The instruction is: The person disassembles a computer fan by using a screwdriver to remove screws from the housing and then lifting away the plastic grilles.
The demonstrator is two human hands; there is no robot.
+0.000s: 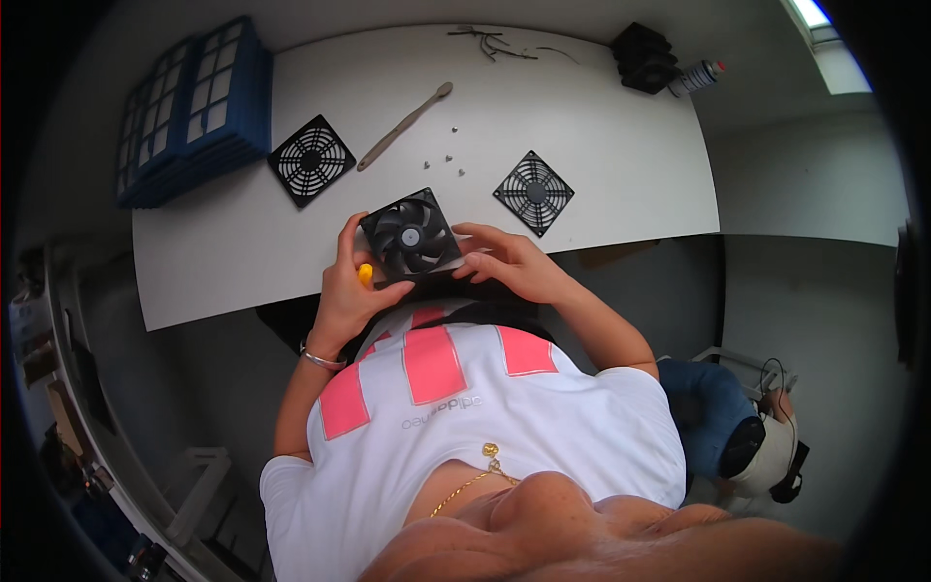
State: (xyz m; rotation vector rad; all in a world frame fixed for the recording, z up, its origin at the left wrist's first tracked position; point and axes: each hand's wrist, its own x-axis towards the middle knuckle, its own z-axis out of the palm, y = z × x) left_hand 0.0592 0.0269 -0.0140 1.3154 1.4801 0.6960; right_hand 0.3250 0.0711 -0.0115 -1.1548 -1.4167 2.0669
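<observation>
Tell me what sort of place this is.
Possibly a small workshop or repair bench: a black fan is held at the edge of a white table, where small loose screws lie between two black grilles.

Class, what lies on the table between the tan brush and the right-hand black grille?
Four small metal pieces, apparently screws, as the head view shows.

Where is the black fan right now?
In the head view, the black fan is just left of centre, held at the table's near edge between the left hand and right hand; four small metal pieces lie beyond it.
</observation>
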